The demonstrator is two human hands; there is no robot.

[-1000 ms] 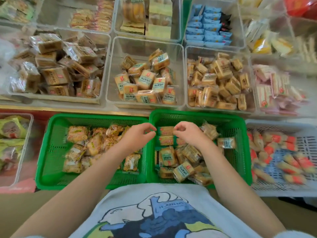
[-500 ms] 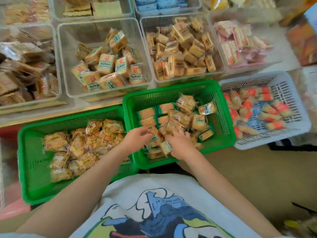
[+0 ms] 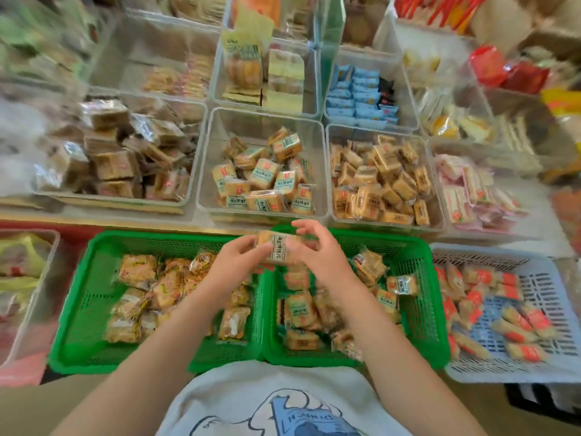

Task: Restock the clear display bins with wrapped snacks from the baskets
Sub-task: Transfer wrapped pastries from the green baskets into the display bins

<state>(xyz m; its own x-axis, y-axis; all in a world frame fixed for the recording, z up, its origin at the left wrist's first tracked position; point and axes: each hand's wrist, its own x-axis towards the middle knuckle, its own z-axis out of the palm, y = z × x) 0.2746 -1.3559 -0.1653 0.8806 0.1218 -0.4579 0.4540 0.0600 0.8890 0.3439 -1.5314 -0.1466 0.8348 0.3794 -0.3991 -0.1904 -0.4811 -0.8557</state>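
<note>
both hands, left hand [image 3: 234,267] and right hand [image 3: 317,256], curl their fingers round one blocky, crinkly clear-wrapped snack [image 3: 278,248] at 12 o'clock above two perforated green plastic baskets [image 3: 94,309], just at 6 o'clock of the rigid clear bin [image 3: 220,158] of similar squares.

bins [image 3: 262,158] behind baskets [image 3: 421,294] | snacks [image 3: 298,309] in both

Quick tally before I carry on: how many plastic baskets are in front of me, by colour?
Green slotted plastic baskets: 2, left one and right one, side by side.
Pale blue-grey slotted plastic basket: 1, right of the green pair.
Total: 3 baskets.
</note>
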